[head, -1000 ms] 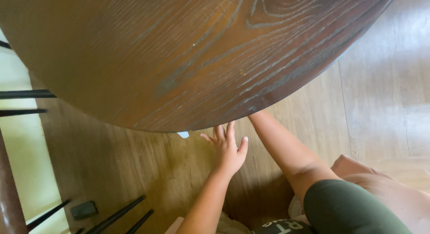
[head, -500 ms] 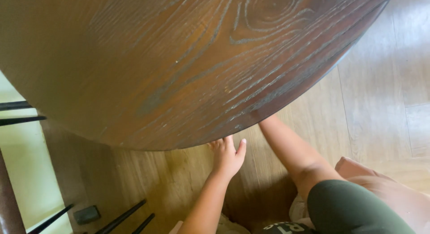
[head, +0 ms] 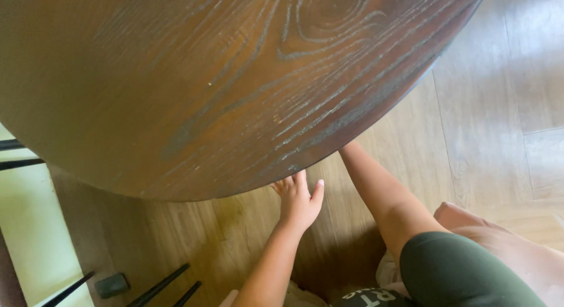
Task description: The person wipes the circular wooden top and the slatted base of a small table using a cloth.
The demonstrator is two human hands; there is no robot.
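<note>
Head cam looks straight down. A round dark-brown wooden tabletop (head: 223,84) fills the upper two thirds of the view, with heavy grain and one knot ring near the top centre.

My left hand (head: 298,201) is at the near rim of the tabletop, arm coming up from bottom centre. Palm faces down and the fingers (head: 288,185) are spread loose, not clenched, holding nothing. The fingertips go in under the rim, so I cannot tell whether they touch the underside or hang free.

My right forearm (head: 382,192) runs up from the dark green sleeve (head: 464,272) at lower right and disappears under the tabletop edge, just beside the left hand. The right hand itself is hidden, so I cannot tell whether it grips anything.

Below both arms is a light wood plank floor (head: 499,107), in shadow under the table.

At lower left, thin black bars (head: 158,286) slant across the floor, and a small dark grey block (head: 111,285) with rounded corners lies just beside them. A pale yellow-green surface (head: 29,225) runs down the left edge, with two more black bars (head: 17,154) crossing it.

No packages, labels or signs are on the tabletop or floor. There is only white lettering on dark cloth (head: 370,296) at the bottom edge, cut off by the frame.
</note>
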